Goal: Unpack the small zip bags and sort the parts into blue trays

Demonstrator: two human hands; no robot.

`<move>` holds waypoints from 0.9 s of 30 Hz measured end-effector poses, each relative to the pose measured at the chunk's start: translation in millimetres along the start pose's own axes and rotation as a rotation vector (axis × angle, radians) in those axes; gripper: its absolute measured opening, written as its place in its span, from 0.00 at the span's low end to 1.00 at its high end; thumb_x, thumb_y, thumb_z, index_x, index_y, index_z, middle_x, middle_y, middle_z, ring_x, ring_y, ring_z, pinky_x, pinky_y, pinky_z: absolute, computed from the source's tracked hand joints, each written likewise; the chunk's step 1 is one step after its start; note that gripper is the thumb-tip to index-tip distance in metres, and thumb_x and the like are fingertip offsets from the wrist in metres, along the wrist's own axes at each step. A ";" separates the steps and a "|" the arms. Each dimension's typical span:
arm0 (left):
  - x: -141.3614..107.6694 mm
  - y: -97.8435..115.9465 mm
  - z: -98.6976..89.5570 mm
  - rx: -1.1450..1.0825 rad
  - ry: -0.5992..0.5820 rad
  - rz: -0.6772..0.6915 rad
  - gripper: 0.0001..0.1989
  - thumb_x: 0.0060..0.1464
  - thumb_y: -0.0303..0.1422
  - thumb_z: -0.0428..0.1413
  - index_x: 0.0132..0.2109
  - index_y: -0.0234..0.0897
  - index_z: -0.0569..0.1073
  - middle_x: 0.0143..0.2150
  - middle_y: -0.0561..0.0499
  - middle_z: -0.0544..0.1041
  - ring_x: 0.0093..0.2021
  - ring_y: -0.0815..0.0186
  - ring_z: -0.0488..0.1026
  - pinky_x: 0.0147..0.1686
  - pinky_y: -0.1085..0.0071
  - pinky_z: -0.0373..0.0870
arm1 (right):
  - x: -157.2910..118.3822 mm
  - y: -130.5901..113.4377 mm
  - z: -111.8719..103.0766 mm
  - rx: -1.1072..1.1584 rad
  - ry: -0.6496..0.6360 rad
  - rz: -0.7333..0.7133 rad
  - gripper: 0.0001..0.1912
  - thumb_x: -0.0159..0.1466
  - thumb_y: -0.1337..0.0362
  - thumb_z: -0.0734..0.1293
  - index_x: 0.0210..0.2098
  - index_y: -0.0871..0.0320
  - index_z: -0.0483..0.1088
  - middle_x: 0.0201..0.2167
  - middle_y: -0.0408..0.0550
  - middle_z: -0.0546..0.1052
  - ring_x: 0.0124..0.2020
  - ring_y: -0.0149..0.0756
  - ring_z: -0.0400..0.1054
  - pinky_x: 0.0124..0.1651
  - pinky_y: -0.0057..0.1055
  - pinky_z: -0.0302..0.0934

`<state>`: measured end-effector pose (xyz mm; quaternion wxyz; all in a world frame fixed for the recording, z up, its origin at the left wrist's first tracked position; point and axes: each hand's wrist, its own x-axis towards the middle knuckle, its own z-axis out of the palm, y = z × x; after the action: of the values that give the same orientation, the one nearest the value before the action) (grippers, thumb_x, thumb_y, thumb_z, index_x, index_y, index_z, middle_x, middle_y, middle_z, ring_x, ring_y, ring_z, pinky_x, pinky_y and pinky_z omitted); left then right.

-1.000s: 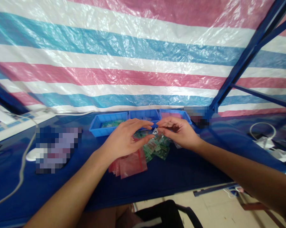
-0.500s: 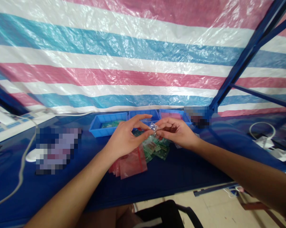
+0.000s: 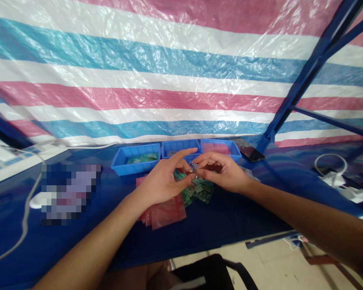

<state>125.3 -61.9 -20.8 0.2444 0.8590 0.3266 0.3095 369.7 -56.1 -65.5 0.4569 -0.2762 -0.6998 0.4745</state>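
Observation:
Between my two hands is a small clear plastic bag (image 3: 194, 166), mostly covered by fingers; its contents cannot be made out. My left hand (image 3: 166, 177) pinches it from the left with thumb and fingers, the index finger stretched out above. From the right, my right hand (image 3: 219, 171) grips it with thumb and curled fingers. Below the hands lies a heap of green circuit boards (image 3: 199, 191). Beside the heap, under my left hand, pink plastic bags (image 3: 168, 213) are spread in an overlapping pile.
Three blue trays stand in a row behind: a left tray (image 3: 116, 166) with green boards, a middle tray (image 3: 181, 141), and a right tray (image 3: 236, 151) with pink bags. A phone (image 3: 249, 150) lies to their right. A white cable (image 3: 26, 225) runs along the left; white adapters (image 3: 335, 181) sit right.
The clear bag now shows less between my hands, which have drawn slightly closer around it. The view has shifted a little.

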 end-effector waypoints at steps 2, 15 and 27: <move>-0.2 1.0 0.0 -0.001 -0.014 -0.001 0.29 0.69 0.36 0.59 0.73 0.43 0.67 0.45 0.50 0.86 0.43 0.59 0.84 0.35 0.71 0.74 | -0.8 1.1 -1.1 -0.029 -0.012 -0.006 0.17 0.70 0.55 0.75 0.56 0.54 0.77 0.40 0.46 0.84 0.39 0.36 0.79 0.45 0.33 0.71; -1.6 -12.4 -7.3 -0.019 0.079 0.025 0.31 0.75 0.39 0.54 0.80 0.48 0.60 0.41 0.53 0.86 0.41 0.59 0.83 0.46 0.66 0.74 | -1.3 -4.6 -3.6 -0.461 0.004 -0.335 0.26 0.75 0.68 0.66 0.70 0.46 0.70 0.57 0.51 0.81 0.53 0.42 0.79 0.56 0.40 0.75; -0.9 1.3 -3.5 -0.166 -0.053 -0.068 0.30 0.64 0.47 0.67 0.67 0.40 0.76 0.37 0.52 0.83 0.36 0.61 0.81 0.39 0.68 0.74 | 0.2 -7.9 -5.6 -0.489 0.063 -0.335 0.05 0.73 0.63 0.72 0.47 0.53 0.81 0.40 0.50 0.81 0.39 0.39 0.76 0.44 0.36 0.72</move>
<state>122.8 -62.7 -18.0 0.3336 0.8322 0.3222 0.3040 374.9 -56.8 -57.4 0.4703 -0.2733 -0.8147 0.2009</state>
